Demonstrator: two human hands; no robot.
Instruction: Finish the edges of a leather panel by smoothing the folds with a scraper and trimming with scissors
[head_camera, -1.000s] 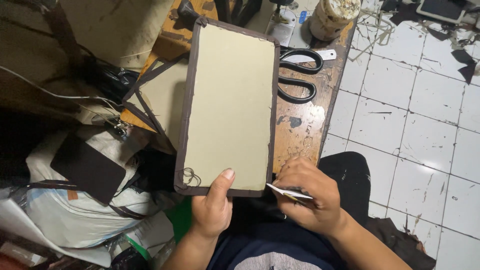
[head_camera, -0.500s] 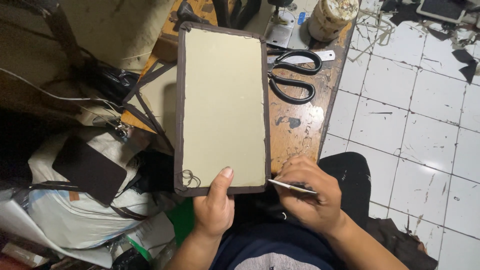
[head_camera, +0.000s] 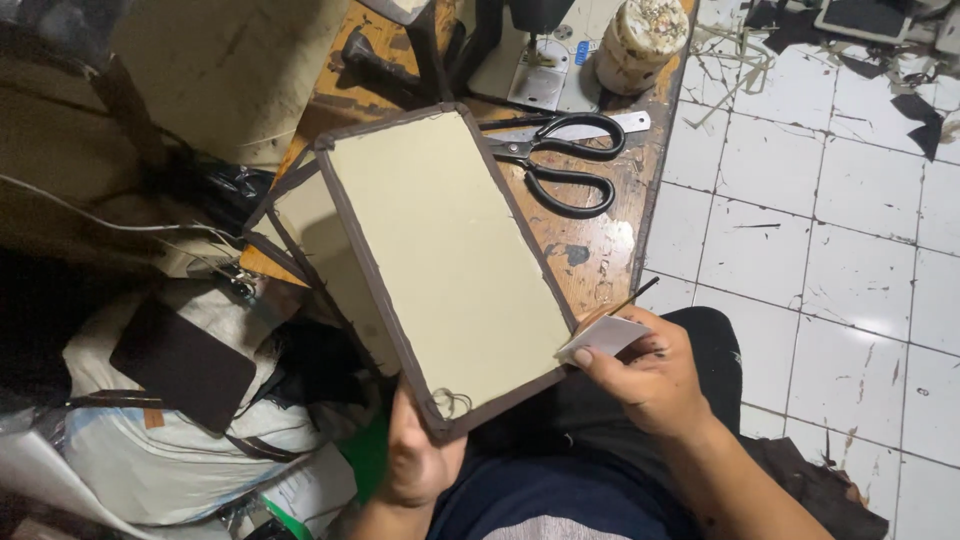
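Head camera looks steeply down, close over the lap and workbench (head_camera: 600, 250)

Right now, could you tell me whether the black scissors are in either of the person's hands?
No, the scissors lie on the wooden table, apart from both hands.

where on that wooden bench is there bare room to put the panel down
Bare wood shows on the bench between the black scissors and its near edge, beside the cream panel in the left hand. The far end is crowded with a sewing machine and jar; the left side holds stacked panels.
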